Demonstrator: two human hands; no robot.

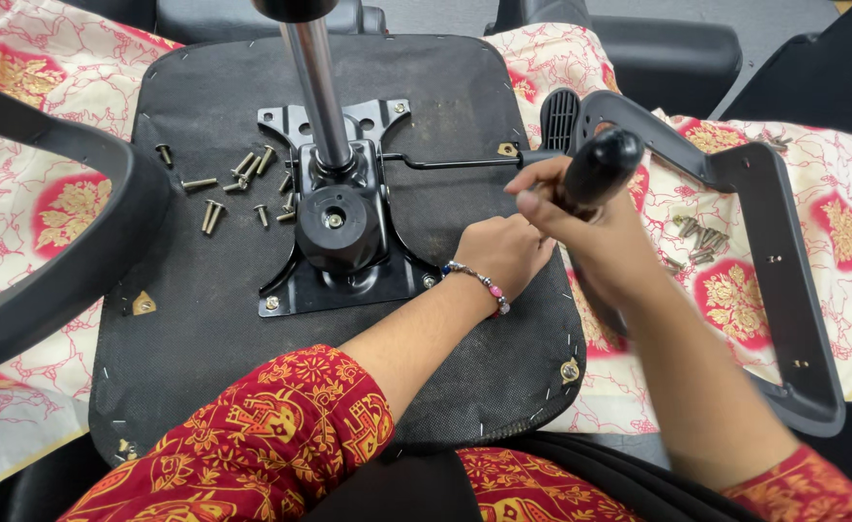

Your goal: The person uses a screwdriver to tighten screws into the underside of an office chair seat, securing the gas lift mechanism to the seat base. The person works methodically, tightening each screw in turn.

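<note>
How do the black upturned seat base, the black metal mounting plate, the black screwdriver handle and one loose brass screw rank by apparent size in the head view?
1. Black upturned seat base
2. Black metal mounting plate
3. Black screwdriver handle, in the right hand; it is nearer the camera, which inflates it
4. Loose brass screw

Our right hand (580, 227) is wrapped around the black screwdriver handle (595, 169), which tilts up and away from the grip. Just left of that grip, our left hand (503, 251), wearing a beaded bracelet (479, 285), rests on the upturned seat base (203, 329). Further left sits the black metal mounting plate (348, 280) with its chrome column (317, 87); beyond it lie loose screws (237, 179). An armrest (764, 242) lies right of the grip
</note>
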